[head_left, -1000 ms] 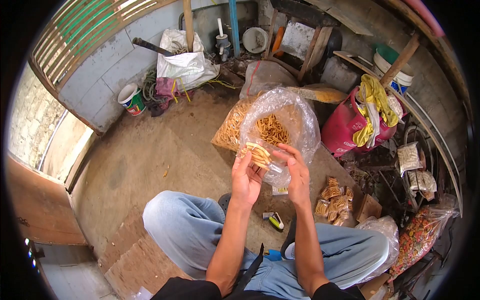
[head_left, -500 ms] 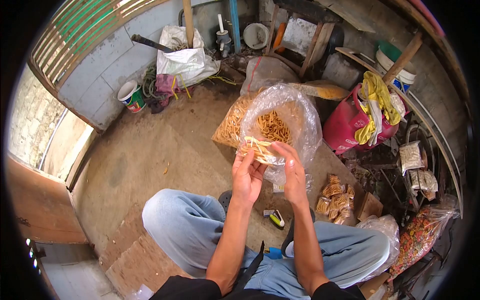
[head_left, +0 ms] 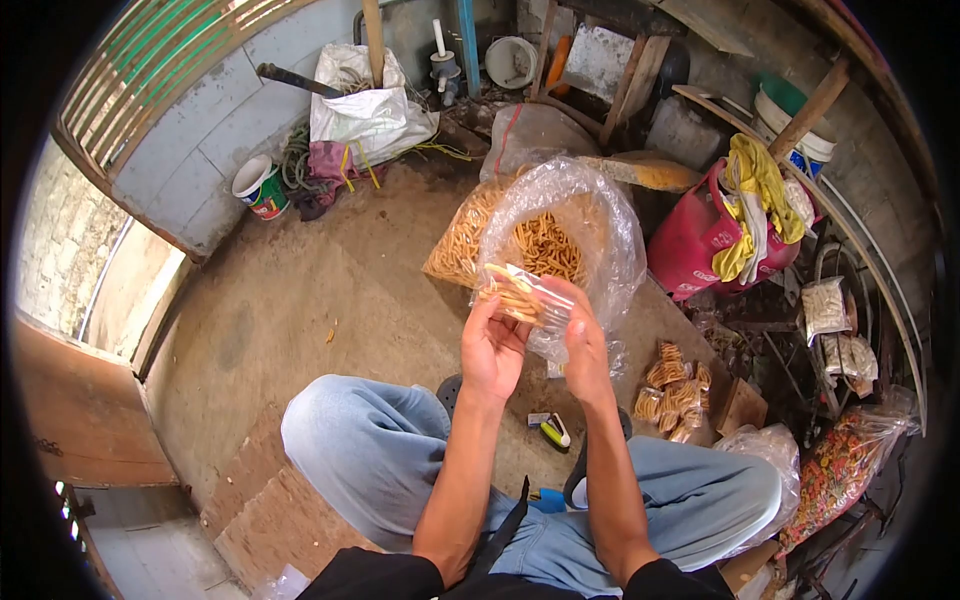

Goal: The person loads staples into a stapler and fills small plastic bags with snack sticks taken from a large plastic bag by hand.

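A small clear plastic bag of stick snacks (head_left: 517,297) is between my two hands, in front of the big sack. My left hand (head_left: 493,355) grips its left and lower side, thumb over the sticks. On the other side, my right hand (head_left: 583,350) has its fingers closed on the clear, unfilled end of the bag. Just beyond stands a large open plastic sack (head_left: 625,235), with many brown stick snacks (head_left: 548,248) showing through its mouth. A green-and-black stapler (head_left: 554,432) lies on the floor below my hands, beside a small box (head_left: 538,420).
Several filled snack packets (head_left: 680,395) are piled to the right, near a wooden block (head_left: 741,408). A pink bin (head_left: 690,245) with yellow cloth stands behind them. At far right leans a bag of colourful snacks (head_left: 835,480). A small bucket (head_left: 262,190) and white sack (head_left: 365,125) are at back left.
The small bag's clear end now stretches flat toward my right hand, whose fingers have closed onto it. My left hand keeps its grip on the filled part.
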Demonstrator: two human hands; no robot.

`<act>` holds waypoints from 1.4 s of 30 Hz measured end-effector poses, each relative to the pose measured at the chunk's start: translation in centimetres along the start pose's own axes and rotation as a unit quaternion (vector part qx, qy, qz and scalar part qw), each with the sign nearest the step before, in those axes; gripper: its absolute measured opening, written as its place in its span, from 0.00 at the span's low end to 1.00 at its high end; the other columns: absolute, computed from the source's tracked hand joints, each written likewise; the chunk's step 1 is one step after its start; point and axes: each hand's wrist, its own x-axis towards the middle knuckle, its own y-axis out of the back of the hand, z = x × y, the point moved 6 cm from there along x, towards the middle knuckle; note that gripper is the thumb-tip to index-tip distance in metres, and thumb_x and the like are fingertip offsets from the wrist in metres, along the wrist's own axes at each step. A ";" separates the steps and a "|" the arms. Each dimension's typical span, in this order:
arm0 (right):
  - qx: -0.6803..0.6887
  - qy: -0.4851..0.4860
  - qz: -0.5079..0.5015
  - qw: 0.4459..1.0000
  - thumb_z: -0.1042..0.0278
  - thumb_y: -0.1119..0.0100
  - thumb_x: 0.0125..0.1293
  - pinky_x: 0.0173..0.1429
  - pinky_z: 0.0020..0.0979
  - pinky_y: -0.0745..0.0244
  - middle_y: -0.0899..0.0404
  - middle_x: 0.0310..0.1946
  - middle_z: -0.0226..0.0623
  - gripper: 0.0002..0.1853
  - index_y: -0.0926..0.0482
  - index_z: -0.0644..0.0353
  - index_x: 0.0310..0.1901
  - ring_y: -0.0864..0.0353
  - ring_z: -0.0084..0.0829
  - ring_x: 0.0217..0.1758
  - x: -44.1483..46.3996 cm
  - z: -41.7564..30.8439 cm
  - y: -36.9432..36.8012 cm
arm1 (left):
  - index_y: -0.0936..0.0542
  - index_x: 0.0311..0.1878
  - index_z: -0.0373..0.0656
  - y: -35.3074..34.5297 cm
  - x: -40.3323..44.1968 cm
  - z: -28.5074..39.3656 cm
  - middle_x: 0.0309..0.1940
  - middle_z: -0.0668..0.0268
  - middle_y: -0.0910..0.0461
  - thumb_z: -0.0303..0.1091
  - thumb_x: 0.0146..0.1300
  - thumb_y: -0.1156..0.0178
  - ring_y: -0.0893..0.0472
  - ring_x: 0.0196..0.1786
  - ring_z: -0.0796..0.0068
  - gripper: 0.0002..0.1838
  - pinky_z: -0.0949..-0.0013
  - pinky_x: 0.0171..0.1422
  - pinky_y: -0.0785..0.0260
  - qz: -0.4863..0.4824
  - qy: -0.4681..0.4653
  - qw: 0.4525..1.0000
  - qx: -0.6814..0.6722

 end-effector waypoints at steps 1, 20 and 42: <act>0.000 -0.001 0.000 1.000 0.43 0.61 0.73 0.67 0.39 0.42 0.31 0.59 0.47 0.30 0.23 0.63 0.55 0.34 0.42 0.64 0.0 -0.1 0.0 | 0.31 0.60 0.36 0.0 0.0 -0.1 0.56 0.60 0.25 0.33 0.66 0.51 0.24 0.56 0.69 0.21 0.65 0.63 0.30 0.001 0.000 1.000 0.000; -0.142 -0.012 -0.009 0.990 0.54 0.56 0.73 0.66 0.40 0.40 0.29 0.58 0.45 0.22 0.21 0.63 0.53 0.31 0.40 0.62 -0.1 -0.3 -0.5 | 0.25 0.52 0.42 1.3 0.5 -0.1 0.49 0.66 0.21 0.38 0.66 0.42 0.21 0.51 0.73 0.15 0.67 0.56 0.26 0.037 -0.001 0.999 -0.025; -0.426 -0.214 -0.067 0.876 0.68 0.43 0.56 0.42 0.42 0.25 0.18 0.34 0.49 0.14 0.18 0.61 0.43 0.18 0.47 0.36 2.4 24.6 7.4 | 0.24 0.39 0.43 5.4 0.8 1.8 0.39 0.69 0.21 0.30 0.63 0.40 0.22 0.52 0.70 0.04 0.63 0.57 0.24 0.176 0.004 0.979 -0.107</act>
